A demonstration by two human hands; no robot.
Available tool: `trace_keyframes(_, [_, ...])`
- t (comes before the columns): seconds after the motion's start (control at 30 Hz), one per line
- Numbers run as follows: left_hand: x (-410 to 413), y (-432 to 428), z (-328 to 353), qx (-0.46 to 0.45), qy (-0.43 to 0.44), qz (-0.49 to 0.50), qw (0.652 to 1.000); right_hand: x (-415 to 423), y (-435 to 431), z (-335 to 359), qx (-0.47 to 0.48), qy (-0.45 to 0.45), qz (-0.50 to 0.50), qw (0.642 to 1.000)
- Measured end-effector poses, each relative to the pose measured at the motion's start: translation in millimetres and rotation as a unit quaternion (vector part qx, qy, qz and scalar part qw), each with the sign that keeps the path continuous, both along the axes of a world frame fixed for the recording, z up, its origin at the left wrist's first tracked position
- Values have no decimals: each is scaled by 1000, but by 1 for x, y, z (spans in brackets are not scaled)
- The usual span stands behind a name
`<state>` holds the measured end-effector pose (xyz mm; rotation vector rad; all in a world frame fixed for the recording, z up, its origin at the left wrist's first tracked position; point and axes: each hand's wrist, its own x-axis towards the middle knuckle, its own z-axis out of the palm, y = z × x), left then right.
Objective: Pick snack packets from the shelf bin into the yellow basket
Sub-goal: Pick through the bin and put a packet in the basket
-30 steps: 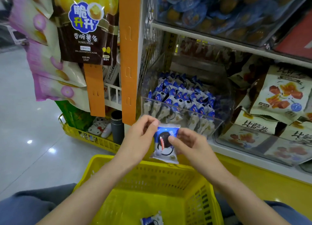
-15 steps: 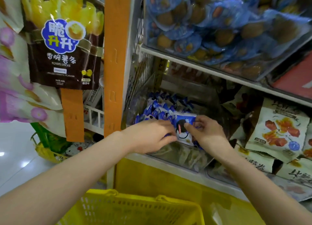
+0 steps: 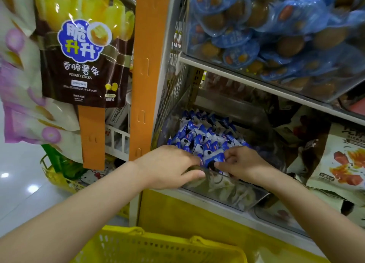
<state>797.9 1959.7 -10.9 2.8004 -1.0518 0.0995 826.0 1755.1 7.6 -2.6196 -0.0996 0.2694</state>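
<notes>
A clear shelf bin holds several blue-and-white snack packets. One snack packet sits at the bin's front rim between my two hands. My right hand pinches its right side with thumb and curled fingers. My left hand curls its fingers over the rim at the packet's left edge, with the thumb lying along the outside of the bin's front wall. The yellow basket is below, at the bottom edge of the view; its inside is out of sight.
An orange shelf post stands left of the bin, with hanging potato-stick bags beyond it. A bin of blue egg packs sits on the shelf above. White snack bags lie to the right. A yellow floor basket stands at left.
Both hands carried the packet from above the basket up to the shelf bin and now hold it low at the bin's front rim. The view tilted up, so the basket dropped to the bottom edge.
</notes>
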Motion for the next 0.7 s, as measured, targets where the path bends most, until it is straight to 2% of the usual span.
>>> trace_keyframes(0.1, [-11, 4, -7, -42, -36, 13, 998, 6, 11, 0, -82, -12, 14, 996])
trace_keyframes(0.3, [-33, 10, -20, -81, -70, 54, 993, 10, 29, -1, -166, 15, 53, 985])
trace_keyframes(0.37, [-36, 11, -20, -93, -72, 60, 991, 10, 30, -1, -143, 29, 50, 988])
trace_keyframes(0.5, [-41, 11, -23, -98, -82, 68, 990, 8, 26, -4, 1, 48, 17, 999])
trace_keyframes(0.57, [-43, 9, -24, -101, -85, 73, 989, 6, 21, -6, 5, 49, 19, 999])
trace_keyframes(0.63, [-43, 6, -24, -106, -87, 80, 987, 4, 17, -3, 20, 15, 12, 1000])
trace_keyframes(0.7, [-44, 5, -24, -110, -91, 87, 986, 3, 10, 5, 31, -68, -5, 997])
